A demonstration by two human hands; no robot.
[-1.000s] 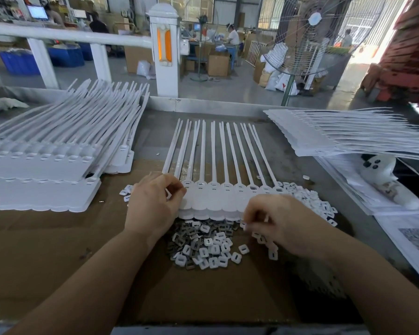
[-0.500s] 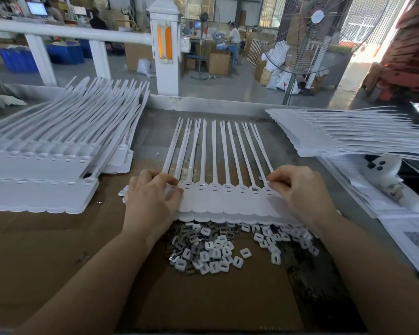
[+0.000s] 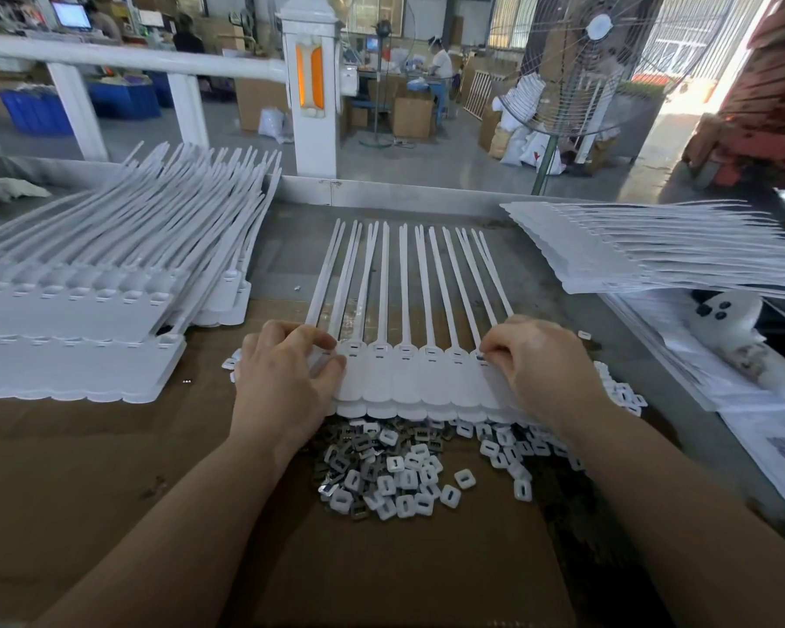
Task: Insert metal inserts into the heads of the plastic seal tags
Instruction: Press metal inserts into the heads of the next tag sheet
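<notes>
The strip of seal tags (image 3: 420,383) lies flat on the cardboard (image 3: 109,469) in the middle of the worktop (image 3: 291,247), its joined row running left to right in front of me, while each tag's long tail points straight away from me toward the far rail (image 3: 123,56); the heads with their slots sit about level with my knuckles, and the flat flags face me. My left hand (image 3: 286,383) rests on the left end of the strip, fingers bent over the first heads and thumb laid along the flags, holding it down. My right hand (image 3: 540,369) is at the right end, fingertips pinched together on a head there; I think there is an insert under them, but the fingers hide it. The inserts (image 3: 395,469) lie heaped on the cardboard just below the strip, spilling right under my right wrist. A second ago my right hand was down in that heap, below the strip; half a second ago it had come up to the right-hand heads, and it sits on nearly the same spot now. The left hand has barely shifted throughout. Finished stacks (image 3: 64,319) lie well apart at the left.
</notes>
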